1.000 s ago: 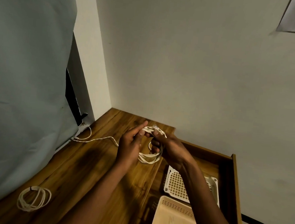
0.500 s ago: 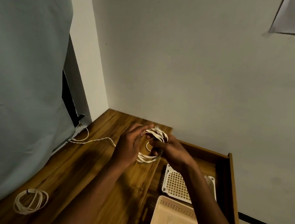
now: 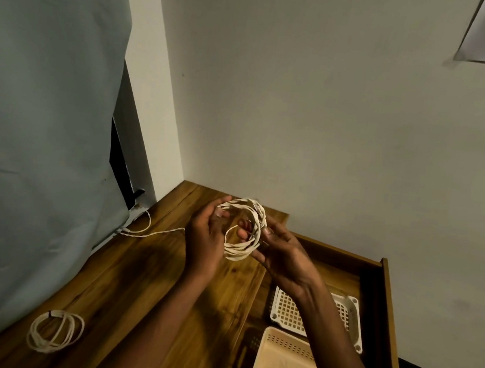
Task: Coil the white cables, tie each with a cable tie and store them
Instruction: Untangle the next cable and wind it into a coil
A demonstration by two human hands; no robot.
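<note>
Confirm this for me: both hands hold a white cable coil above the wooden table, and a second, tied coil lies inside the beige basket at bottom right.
Not quite. Both the left hand and right hand do hold the white cable coil above the wooden table, but the tied coil lies on the table at bottom left, not in the beige basket. The head view shows it.

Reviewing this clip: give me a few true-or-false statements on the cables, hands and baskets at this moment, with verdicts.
1. Both hands hold one coil above the wooden table. True.
2. The second coil lies in a basket. False: it lies on the table, near left.
3. The white lattice basket sits in the open drawer. True.
4. The left hand rests flat on the table. False: it grips the coil, as does the right hand.
</note>
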